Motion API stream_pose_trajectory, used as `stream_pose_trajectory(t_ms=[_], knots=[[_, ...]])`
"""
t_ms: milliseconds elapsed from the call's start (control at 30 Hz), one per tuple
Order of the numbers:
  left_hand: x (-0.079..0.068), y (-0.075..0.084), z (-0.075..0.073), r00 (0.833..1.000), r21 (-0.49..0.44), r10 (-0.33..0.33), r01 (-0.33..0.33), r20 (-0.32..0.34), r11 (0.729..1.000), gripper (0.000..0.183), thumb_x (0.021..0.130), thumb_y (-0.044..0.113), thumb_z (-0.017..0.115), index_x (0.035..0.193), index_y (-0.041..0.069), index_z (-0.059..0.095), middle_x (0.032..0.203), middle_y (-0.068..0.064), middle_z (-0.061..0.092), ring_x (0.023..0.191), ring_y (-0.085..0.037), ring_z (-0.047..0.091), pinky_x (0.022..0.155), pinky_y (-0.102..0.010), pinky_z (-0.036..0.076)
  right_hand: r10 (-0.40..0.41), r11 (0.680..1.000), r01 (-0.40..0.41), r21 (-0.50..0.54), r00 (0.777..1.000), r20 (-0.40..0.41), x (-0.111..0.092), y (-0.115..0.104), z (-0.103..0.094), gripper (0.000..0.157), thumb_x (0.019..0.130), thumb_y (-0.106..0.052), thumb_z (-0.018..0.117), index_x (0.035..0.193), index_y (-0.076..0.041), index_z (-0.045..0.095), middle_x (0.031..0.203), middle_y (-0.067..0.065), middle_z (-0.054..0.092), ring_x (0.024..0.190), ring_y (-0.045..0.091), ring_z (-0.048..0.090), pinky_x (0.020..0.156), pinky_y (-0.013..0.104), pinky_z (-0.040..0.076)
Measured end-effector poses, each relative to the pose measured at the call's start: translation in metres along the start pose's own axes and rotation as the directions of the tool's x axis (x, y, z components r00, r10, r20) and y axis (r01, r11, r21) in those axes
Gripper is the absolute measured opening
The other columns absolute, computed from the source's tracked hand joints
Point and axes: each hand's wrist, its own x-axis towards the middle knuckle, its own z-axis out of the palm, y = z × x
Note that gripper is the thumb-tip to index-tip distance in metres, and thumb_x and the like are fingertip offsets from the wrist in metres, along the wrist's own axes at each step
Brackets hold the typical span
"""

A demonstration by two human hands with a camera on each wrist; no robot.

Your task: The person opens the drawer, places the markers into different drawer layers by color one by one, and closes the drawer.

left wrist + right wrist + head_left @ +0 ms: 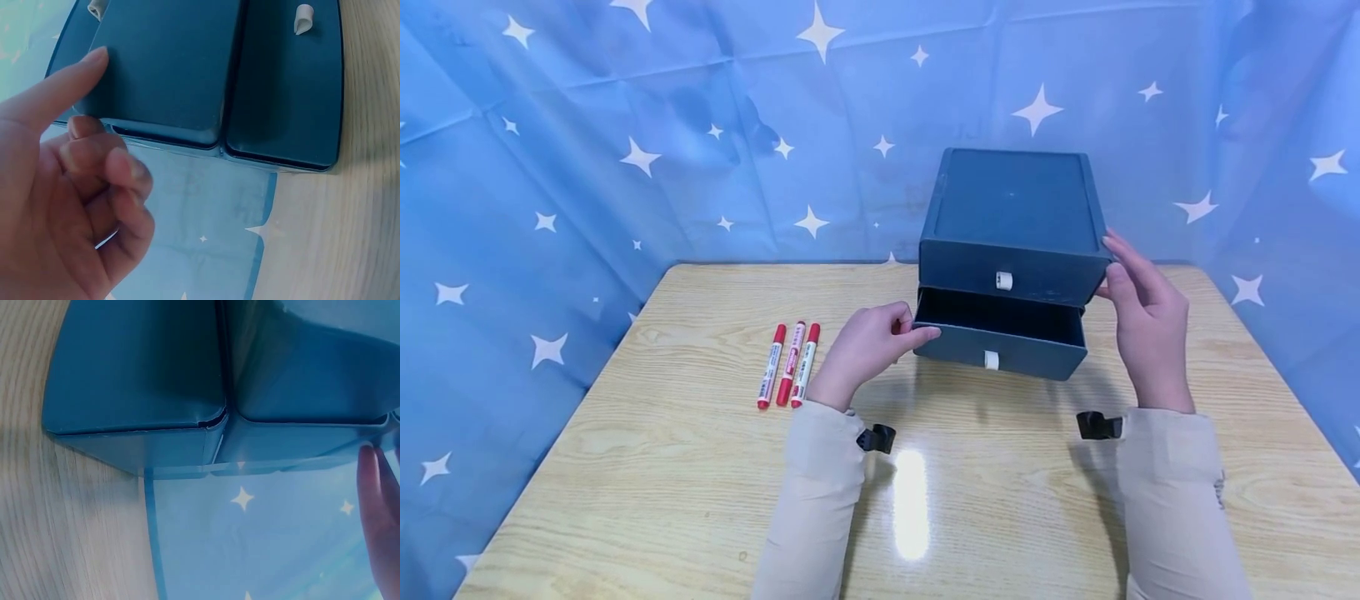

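A dark blue drawer cabinet (1015, 200) stands at the back of the table, its middle drawer (1037, 354) pulled out and its inside dark. Below it, in the left wrist view, is a closed bottom drawer (287, 94) with a white pull tab (304, 19). My left hand (872, 342) pinches the left end of the pulled-out drawer, thumb across the front, other fingers curled by the side. On the cabinet's right side rests my right hand (1150, 325), with fairly straight fingers; only some fingers (378, 519) show in the right wrist view.
Three red-capped markers, a left one (771, 367), a middle one (792, 364) and a right one (806, 365), lie side by side left of my left hand. Behind the wooden table (662, 467) hangs a blue star-patterned cloth (700, 100).
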Motion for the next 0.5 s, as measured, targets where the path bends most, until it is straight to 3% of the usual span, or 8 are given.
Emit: stream_pose_trajectory(t_ms=[500], knots=[[0.005,0.003,0.011,0.986,0.028,0.012,-0.007,-0.166,1.0,0.034,0.084,0.051,0.051,0.074,0.019,0.049,0.057,0.002,0.045,0.051,-0.014,0.043,0.049,-0.027,0.034,-0.001,1.0,0.001,0.001,1.0,-0.004,-0.001,-0.002,0.0,0.035,0.093,-0.03,0.044,0.127,-0.027,0.049,0.134,-0.009,0.042,0.086,0.001,0.057,0.086,0.023,0.039]])
